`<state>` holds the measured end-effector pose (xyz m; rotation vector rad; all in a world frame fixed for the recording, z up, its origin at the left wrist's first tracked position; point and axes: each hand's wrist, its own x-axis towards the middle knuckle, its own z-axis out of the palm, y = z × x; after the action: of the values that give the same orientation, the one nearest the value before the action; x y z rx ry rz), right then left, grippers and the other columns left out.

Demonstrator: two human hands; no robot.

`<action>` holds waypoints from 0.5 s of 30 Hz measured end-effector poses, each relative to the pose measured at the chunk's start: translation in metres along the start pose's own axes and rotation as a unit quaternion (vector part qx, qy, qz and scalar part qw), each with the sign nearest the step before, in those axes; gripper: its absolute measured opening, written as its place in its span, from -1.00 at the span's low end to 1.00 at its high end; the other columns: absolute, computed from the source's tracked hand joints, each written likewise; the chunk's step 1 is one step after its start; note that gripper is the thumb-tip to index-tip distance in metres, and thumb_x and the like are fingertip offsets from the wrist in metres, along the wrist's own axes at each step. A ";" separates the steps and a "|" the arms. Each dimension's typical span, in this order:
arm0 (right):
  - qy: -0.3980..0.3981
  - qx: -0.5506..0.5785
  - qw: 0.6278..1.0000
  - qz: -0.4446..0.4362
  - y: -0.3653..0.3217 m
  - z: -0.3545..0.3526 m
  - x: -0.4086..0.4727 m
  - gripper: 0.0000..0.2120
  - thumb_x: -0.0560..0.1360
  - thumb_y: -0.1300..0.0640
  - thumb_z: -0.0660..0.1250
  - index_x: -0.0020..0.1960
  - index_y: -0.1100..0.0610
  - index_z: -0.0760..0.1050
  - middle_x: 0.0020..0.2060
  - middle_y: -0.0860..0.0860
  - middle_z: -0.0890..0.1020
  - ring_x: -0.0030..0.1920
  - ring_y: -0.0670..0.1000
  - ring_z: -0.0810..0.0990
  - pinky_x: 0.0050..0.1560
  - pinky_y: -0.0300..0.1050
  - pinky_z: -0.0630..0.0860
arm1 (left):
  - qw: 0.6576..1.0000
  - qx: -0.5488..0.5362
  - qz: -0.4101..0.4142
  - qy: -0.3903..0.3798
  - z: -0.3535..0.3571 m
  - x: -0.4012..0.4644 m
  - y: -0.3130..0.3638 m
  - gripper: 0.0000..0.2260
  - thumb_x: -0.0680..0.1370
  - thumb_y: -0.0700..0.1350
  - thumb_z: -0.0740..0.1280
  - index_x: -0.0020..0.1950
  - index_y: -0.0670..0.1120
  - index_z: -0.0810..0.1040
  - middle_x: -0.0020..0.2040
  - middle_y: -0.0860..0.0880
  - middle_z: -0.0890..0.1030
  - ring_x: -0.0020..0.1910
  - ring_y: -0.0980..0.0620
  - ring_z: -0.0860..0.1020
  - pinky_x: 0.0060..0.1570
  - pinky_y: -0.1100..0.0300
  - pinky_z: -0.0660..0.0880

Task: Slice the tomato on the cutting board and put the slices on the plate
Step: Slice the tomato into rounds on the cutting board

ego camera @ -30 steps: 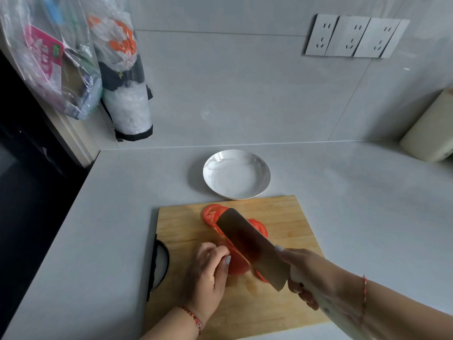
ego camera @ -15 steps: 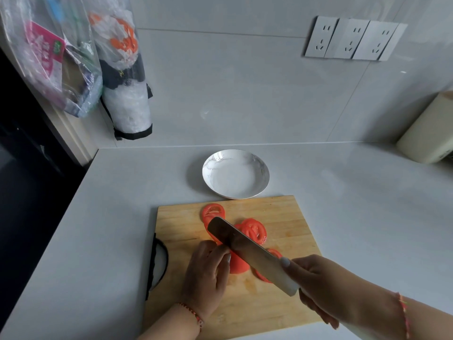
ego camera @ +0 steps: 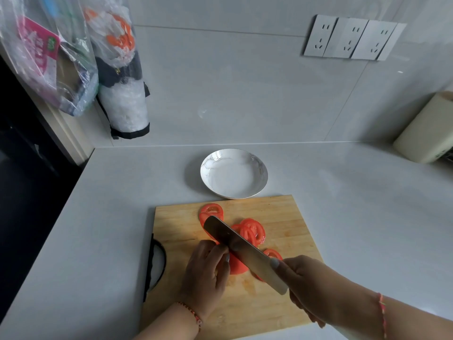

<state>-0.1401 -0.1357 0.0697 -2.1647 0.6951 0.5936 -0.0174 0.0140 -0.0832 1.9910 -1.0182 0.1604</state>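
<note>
Left hand [ego camera: 207,273] fingers clench the tomato remnant [ego camera: 236,266] steady while right hand [ego camera: 304,283] grips the cleaver [ego camera: 241,249]; empty plate [ego camera: 262,168] waits at twelve o'clock

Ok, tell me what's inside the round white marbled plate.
Nothing shows inside the round white marbled plate; its whole bowl is in view. The red tomato slices lie on the wooden cutting board.

We count one plate [ego camera: 234,174] at twelve o'clock, one cutting board [ego camera: 289,217], one knife [ego camera: 245,251], two hands, four wall sockets [ego camera: 350,38].
</note>
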 end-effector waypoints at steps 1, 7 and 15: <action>0.005 -0.003 1.000 -0.008 -0.002 0.001 0.003 -0.41 0.56 -0.25 -0.03 0.05 0.23 0.51 -0.43 0.06 0.48 -0.59 -0.10 0.43 -0.47 -0.22 0.48 | 1.000 0.002 0.000 -0.003 0.000 0.000 0.000 -0.90 0.53 -0.04 0.18 0.01 0.03 0.44 -0.08 -0.01 0.50 -0.11 0.06 0.49 -0.17 0.23 0.52; 0.010 -0.008 0.999 -0.033 -0.012 0.004 0.018 -0.43 0.56 -0.26 -0.04 0.04 0.18 0.51 -0.44 0.05 0.48 -0.61 -0.10 0.42 -0.49 -0.25 0.46 | 1.000 0.010 -0.015 -0.009 0.001 -0.001 -0.002 -0.88 0.53 -0.02 0.17 0.02 0.02 0.44 -0.07 -0.03 0.52 -0.10 0.05 0.51 -0.16 0.25 0.53; -0.010 -0.005 1.000 0.005 0.001 -0.001 0.008 -0.46 0.57 -0.23 -0.01 0.00 0.19 0.51 -0.43 0.03 0.46 -0.59 -0.10 0.42 -0.47 -0.21 0.49 | 0.999 -0.018 -0.029 -0.003 0.000 -0.001 -0.002 -0.88 0.51 -0.04 0.19 0.00 0.04 0.48 -0.08 0.04 0.47 -0.13 0.10 0.49 -0.20 0.23 0.52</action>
<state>-0.1342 -0.1392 0.0646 -2.1635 0.6947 0.6241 -0.0163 0.0150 -0.0848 1.9867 -0.9597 0.1041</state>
